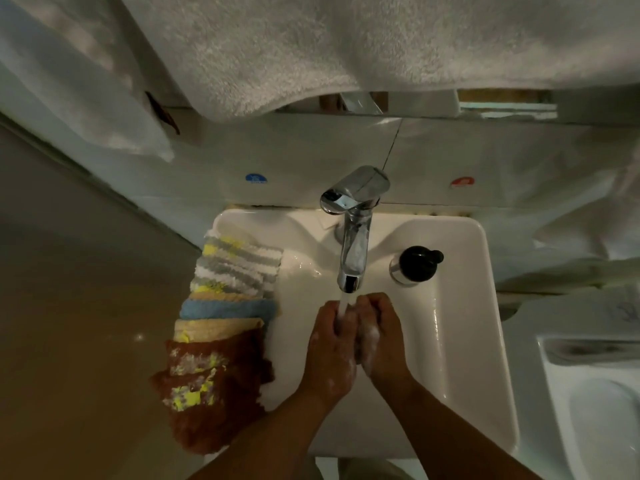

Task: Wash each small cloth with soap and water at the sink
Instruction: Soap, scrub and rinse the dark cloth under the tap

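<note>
Several small cloths lie overlapped along the left rim of the white sink [483, 341]: a grey, white and yellow striped cloth [239, 265] at the back, a blue cloth [225, 310], a beige cloth [214, 329] and a brown cloth [214, 393] hanging over the front left corner. Water [343, 306] runs from the chrome faucet [353, 244]. My left hand [329, 358] and my right hand [381, 336] are pressed together under the stream, fingers curled, with white soap foam on them. No cloth shows between them.
A soap dispenser with a black pump top [415, 266] stands on the sink's back right ledge. A large white towel [346, 46] hangs above the faucet. A second white basin [588, 410] sits at the right. Brown floor [69, 341] lies to the left.
</note>
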Demonstrator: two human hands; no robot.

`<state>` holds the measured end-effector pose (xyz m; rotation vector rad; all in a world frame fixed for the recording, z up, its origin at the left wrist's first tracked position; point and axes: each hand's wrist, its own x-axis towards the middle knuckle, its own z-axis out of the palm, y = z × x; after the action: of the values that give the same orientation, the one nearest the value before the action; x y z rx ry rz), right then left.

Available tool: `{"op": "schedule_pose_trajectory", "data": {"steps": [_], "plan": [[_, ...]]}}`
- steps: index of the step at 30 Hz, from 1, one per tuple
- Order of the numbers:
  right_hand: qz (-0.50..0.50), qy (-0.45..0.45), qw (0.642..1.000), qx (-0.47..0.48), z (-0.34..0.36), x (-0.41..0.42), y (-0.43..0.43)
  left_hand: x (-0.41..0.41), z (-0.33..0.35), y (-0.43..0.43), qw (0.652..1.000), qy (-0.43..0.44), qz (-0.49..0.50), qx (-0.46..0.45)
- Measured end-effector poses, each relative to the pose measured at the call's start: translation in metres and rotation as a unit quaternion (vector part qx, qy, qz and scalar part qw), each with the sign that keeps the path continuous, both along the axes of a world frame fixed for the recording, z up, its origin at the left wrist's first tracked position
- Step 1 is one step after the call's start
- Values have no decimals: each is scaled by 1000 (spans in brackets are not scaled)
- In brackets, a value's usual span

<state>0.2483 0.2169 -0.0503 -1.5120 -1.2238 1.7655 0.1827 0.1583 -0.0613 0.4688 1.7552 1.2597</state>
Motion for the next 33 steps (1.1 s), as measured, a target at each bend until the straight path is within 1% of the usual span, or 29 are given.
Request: {"op": "schedule_pose_trajectory", "data": {"steps": [2, 5, 8, 9, 10, 12, 13, 14, 15, 16, 17, 19, 20, 21, 22, 23, 24, 25, 27, 29, 31, 32, 33], "plan": [[10, -14, 1000, 16, -2, -2, 1, 0, -5, 4, 999, 28, -19, -1], [23, -13, 999, 32, -4, -9, -4, -8, -8, 15, 988, 150, -32, -20], [110, -39, 990, 82, -6, -13, -9, -20, -16, 22, 980, 199, -1, -16], [110, -48, 989, 82, -4, -16, -9, -23, -20, 23, 980, 198, 14, -18], [102, -40, 991, 70, -6, -19, -6, -24, -20, 23, 985, 169, 42, -12], [94, -36, 987, 121, -10, -22, 0, -21, -10, 24, 992, 88, 91, -6], [93, -14, 988, 125, -16, -24, 2, -18, -2, 25, 993, 58, 101, -5], [108, -28, 984, 141, -21, -25, 4, -15, 3, 24, 994, 47, 101, -4], [126, -71, 972, 184, -22, -26, 8, -12, 6, 22, 995, 43, 94, -1], [149, -89, 965, 198, -26, -27, 11, -9, 7, 20, 995, 41, 89, 9], [163, -90, 964, 191, -24, -27, 12, -9, 5, 18, 995, 43, 87, 11], [140, -56, 979, 138, -19, -34, 4, -13, -2, 15, 995, 61, 75, 10], [94, -12, 992, 79, -15, -35, 0, -16, -7, 15, 995, 82, 62, 4], [53, 41, 998, 3, -7, -35, -4, -19, -9, 15, 993, 107, 50, -5], [36, 75, 995, -51, -5, -33, -8, -21, -10, 15, 991, 125, 48, -15], [56, 89, 992, -74, -3, -30, -12, -23, -9, 16, 989, 138, 49, -21], [87, 76, 991, -65, -3, -27, -16, -23, -10, 16, 986, 156, 49, -18], [81, 77, 992, -62, 0, -24, -18, -22, -10, 16, 983, 177, 44, -25], [10, 62, 998, -26, 0, -28, -22, -18, -13, 15, 977, 204, 41, -49], [-34, 55, 998, 6, -5, -33, -24, -18, -23, 13, 975, 197, 72, -74], [-6, 34, 999, 34, -11, -32, -22, -18, -29, 7, 976, 192, 56, -86], [23, 14, 998, 54, -17, -28, -20, -15, -31, 4, 982, 170, 38, -77], [42, -5, 997, 71, -22, -24, -19, -10, -29, 0, 989, 129, 32, -65]]}}
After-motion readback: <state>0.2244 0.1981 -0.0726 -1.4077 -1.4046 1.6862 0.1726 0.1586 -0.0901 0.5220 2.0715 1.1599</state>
